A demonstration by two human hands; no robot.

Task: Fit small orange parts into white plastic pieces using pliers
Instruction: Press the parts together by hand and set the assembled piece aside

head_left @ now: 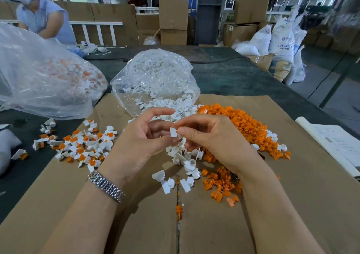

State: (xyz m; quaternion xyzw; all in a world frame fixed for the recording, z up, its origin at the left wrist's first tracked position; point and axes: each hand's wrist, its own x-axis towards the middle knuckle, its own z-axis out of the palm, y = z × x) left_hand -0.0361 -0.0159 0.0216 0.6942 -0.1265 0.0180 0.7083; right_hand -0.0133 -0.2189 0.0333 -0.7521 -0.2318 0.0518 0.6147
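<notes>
- White plastic piece (pixel 173 132) at frame centre, small flat tab shape, pinched between both hands above the cardboard; a bit of orange shows just behind it, too small to tell more.
- Left hand (pixel 144 137) fingers curled, thumb and fingertips closed on the piece; metal watch (pixel 106 186) on wrist.
- Right hand (pixel 212 137) thumb and forefinger also closed on it.
- Orange parts (pixel 243 125) heaped right of centre.
- Loose white pieces (pixel 185 156) under the hands.
- Assembled white-and-orange pieces (pixel 83 144) centre left.
- Clear bag (pixel 155 78) of white pieces above centre.
- Cardboard sheet (pixel 214 224) on dark table (pixel 233 74); warehouse with boxes (pixel 173 20), white sacks (pixel 282 39) upper right.
</notes>
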